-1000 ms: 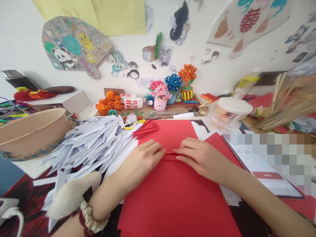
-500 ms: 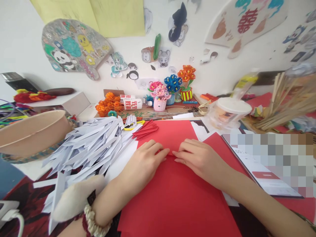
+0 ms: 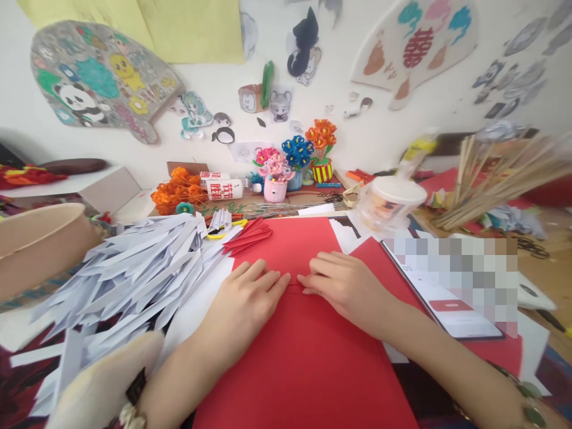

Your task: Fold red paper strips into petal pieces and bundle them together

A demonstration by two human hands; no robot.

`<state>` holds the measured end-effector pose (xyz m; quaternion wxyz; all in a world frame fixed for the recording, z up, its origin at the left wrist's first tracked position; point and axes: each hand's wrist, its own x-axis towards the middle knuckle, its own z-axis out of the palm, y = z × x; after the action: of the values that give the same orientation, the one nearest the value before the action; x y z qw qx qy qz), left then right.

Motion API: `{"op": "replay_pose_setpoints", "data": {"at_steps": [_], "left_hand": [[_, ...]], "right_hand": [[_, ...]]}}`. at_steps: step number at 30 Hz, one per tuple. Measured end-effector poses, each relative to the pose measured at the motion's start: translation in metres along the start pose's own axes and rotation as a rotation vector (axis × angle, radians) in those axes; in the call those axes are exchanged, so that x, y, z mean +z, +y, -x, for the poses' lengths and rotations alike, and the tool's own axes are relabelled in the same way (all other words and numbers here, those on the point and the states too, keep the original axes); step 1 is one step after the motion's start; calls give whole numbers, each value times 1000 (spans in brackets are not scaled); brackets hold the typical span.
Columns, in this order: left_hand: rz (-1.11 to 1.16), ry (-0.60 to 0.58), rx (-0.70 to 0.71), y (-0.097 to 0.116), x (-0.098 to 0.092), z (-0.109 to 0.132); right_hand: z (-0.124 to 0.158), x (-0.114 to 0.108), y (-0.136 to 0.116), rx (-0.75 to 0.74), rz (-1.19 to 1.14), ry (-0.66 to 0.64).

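Note:
Red paper (image 3: 304, 369) lies in front of me, with a narrow crease or folded edge running across it between my hands. My left hand (image 3: 250, 295) has its fingers curled and pressed together on that edge. Facing it from the other side, my right hand (image 3: 346, 286) pinches the same edge, fingertips close to the left ones. Beyond the hands more red paper (image 3: 295, 238) stretches back. Folded red paper pieces (image 3: 248, 236) rest at its far left corner, beside scissors with yellow handles (image 3: 232, 231). My thumbs are mostly hidden.
Folded white paper strips (image 3: 134, 268) are heaped on the left, next to a beige bowl (image 3: 40, 250). A tablet (image 3: 447, 304), partly blurred out, lies on the right. Behind stand small pots of craft flowers (image 3: 276, 179), a lidded white tub (image 3: 393, 199) and wooden sticks (image 3: 487, 179).
The view has turned to the right, so everything sits further left in it. Both hands stay at the paper's crease, the fingers moving only slightly.

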<state>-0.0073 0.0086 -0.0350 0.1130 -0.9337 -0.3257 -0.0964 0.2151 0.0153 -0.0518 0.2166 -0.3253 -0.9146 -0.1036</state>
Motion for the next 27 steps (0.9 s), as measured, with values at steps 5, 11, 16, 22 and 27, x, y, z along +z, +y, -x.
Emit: {"op": "replay_pose_setpoints", "data": {"at_steps": [5,11,16,22,27], "left_hand": [[-42,55,6,-1,0,1],[-99,43,39,0,-2,0],[-138,41,58,1,-3,0],[-208,92,111,8,-8,0],[-181,102,113,12,-4,3]], "right_hand": [[0,0,1,24,-45,-12],[1,0,2,28,-72,-14],[1,1,1,32,-98,-21],[0,-1,-2,48,-98,-16],[-1,-3,-4,55,-107,8]]}}
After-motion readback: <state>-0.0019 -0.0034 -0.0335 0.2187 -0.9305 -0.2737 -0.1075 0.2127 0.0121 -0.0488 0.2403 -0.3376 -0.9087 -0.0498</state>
